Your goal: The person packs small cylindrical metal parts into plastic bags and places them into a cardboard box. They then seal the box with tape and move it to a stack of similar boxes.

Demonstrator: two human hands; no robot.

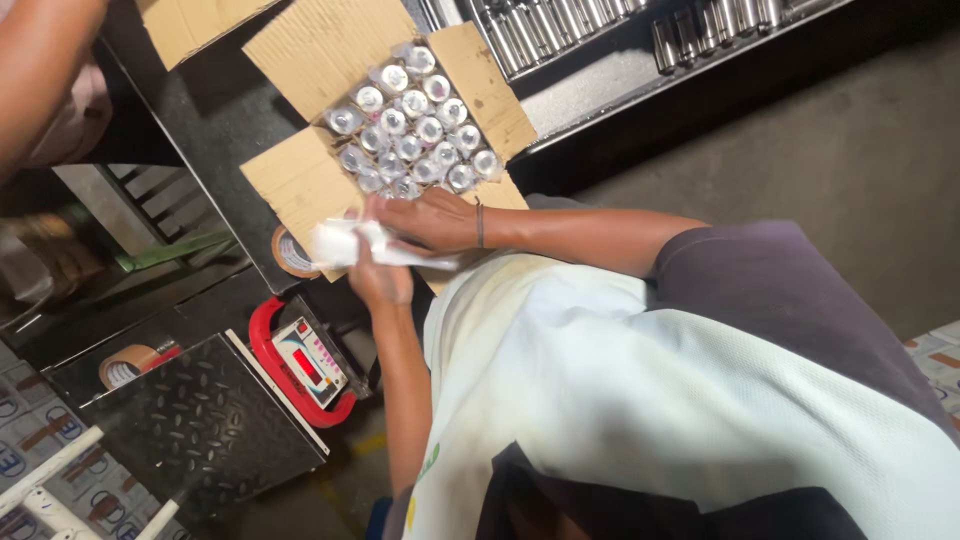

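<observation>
We look down over our own pale shirt at two bare hands meeting just below an open cardboard box point(300, 180). The hand with the dark wristband, which we take for the right hand point(432, 220) (the head camera is turned, so the sides are not certain), lies palm down with its fingers curled over a white paper-like packet point(345, 243). The left hand point(378, 278) comes up from beneath and closes round the same packet, so both hands grip it between them; we cannot tell what the packet contains.

The packet sits right at the near edge of the box, over the lower flap. The box has its four flaps point(318, 42) folded outward and is packed in tight rows with small containers with clear caps point(415, 128).

Just beside the box, toward the left, a roll of brown tape point(291, 252) lies on the dark work surface point(215, 120). Below it stands a red-framed weighing indicator point(305, 362) with a lit red display, joined to a black checker-plate platform point(205, 425). A second tape roll point(128, 364) rests near the platform's far corner. Above the box, rows of metal cylinders point(560, 25) lie in trays. Another person's forearm point(40, 60) crosses the top left corner, well apart from our hands.
</observation>
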